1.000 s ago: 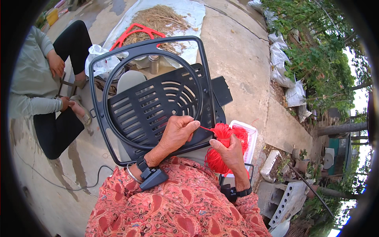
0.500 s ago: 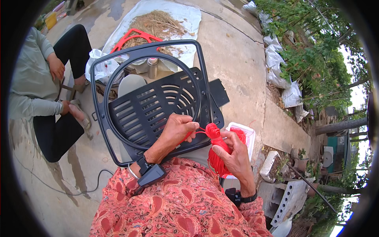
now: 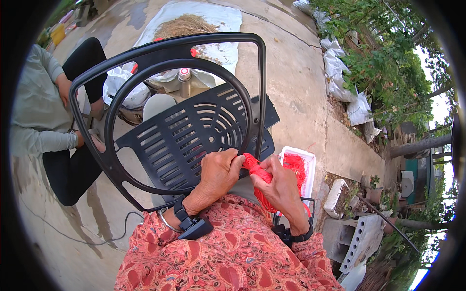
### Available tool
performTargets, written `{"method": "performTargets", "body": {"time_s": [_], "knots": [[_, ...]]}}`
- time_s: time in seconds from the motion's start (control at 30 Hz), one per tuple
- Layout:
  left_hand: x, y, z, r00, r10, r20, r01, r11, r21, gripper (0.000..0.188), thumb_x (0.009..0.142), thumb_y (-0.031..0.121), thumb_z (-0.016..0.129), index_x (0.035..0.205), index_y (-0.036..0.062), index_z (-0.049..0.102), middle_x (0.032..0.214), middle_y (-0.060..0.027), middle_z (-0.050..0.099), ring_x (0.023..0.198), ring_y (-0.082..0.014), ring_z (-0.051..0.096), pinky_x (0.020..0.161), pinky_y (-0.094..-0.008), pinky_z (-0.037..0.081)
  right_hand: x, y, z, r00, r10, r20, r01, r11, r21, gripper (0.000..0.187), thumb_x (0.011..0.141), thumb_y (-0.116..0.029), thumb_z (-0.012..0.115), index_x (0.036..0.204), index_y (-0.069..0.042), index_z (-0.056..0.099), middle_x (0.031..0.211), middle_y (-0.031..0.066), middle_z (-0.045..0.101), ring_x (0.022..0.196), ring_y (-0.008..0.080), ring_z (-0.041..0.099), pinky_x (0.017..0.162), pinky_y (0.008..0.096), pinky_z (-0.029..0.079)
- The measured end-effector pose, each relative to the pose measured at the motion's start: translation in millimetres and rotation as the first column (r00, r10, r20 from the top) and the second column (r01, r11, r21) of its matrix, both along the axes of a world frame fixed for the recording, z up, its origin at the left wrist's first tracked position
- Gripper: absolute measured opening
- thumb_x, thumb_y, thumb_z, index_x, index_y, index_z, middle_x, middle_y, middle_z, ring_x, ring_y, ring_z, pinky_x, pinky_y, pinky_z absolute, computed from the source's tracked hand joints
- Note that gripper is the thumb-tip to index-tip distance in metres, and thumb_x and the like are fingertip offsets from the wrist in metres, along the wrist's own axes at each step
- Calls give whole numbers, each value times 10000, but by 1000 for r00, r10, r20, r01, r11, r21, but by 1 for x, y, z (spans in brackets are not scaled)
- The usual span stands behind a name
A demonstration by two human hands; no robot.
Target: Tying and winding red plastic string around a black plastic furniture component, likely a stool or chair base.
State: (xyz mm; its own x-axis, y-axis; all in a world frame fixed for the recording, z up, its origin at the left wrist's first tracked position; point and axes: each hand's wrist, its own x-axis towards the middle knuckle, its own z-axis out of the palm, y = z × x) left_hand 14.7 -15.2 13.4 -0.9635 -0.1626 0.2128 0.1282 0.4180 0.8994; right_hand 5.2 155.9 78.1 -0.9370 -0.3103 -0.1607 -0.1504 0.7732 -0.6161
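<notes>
Fingers (image 3: 234, 164) of the left hand (image 3: 217, 175) are curled and pressed together around the upper end of a bundle of red cord (image 3: 258, 175), just below the middle of the frame. Fingers (image 3: 267, 170) of the right hand (image 3: 280, 188) close on the same bundle from the other side, pinching it a little lower, so the two hands meet with the cord between them. Below the right hand, the cord hangs down in a bunch toward the person's lap.

Both hands lie against the lower edge of a black plastic chair (image 3: 194, 131), tipped so that its slotted seat faces the camera and its round hoop and frame reach toward the upper left of the frame. Just right of the hands, a white tray (image 3: 310, 167) on the ground holds more red cord.

Each wrist carries a black strap, and the patterned red sleeves fill the bottom of the frame. At the left edge another person (image 3: 43, 126) in a grey top and dark trousers sits on the concrete ground (image 3: 301, 82). Behind the chair, top centre, dry straw lies on a white sheet (image 3: 223, 19). White sacks (image 3: 340, 77) and green bushes line the upper right.
</notes>
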Motion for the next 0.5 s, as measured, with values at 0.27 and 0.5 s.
{"method": "performTargets", "body": {"time_s": [0.27, 0.5], "knots": [[0, 1, -11, 999, 47, -25, -51, 987, -152, 281, 881, 223, 660, 707, 19, 576, 610, -202, 565, 589, -417, 573, 514, -465, 412, -9, -18, -30, 942, 106, -319, -174, 966, -192, 448, 815, -77, 690, 1213, 3, 501, 1082, 203, 621, 1019, 358, 633, 855, 397, 504], [7, 5, -10, 997, -21, 80, 36, 979, -198, 252, 886, 246, 633, 749, 39, 587, 590, -195, 584, 604, -416, 609, 552, -512, 454, -1, 4, -48, 949, 46, -313, -80, 992, -97, 353, 759, -48, 688, 1095, -14, 585, 960, 165, 601, 914, 353, 610, 773, 426, 495]]}}
